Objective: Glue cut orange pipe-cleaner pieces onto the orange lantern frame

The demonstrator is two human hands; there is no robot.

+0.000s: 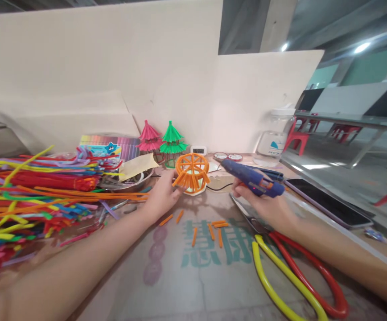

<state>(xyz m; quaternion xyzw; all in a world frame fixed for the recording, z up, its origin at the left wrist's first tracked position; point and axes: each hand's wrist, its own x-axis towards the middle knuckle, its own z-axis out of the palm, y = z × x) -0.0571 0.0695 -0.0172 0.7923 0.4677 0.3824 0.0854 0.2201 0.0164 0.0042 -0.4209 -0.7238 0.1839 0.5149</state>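
Observation:
My left hand (162, 195) is closed on the side of an orange pipe-cleaner roof model (192, 172) that stands on a white base on the cardboard sheet (193, 285). My right hand (266, 206) grips a blue hot glue gun (252, 178), whose nozzle points left toward the orange model, a short gap away. Several short orange pipe-cleaner pieces (210, 229) lie on the cardboard in front of the model. Large scissors (287, 267) with yellow and red handles lie under my right forearm.
A big heap of coloured pipe cleaners (36, 191) fills the left side. Pink (149, 137) and green (172, 139) finished roof models stand behind. A phone (329, 205) lies at right, a clear jar (275, 138) at back right, with cardboard walls behind.

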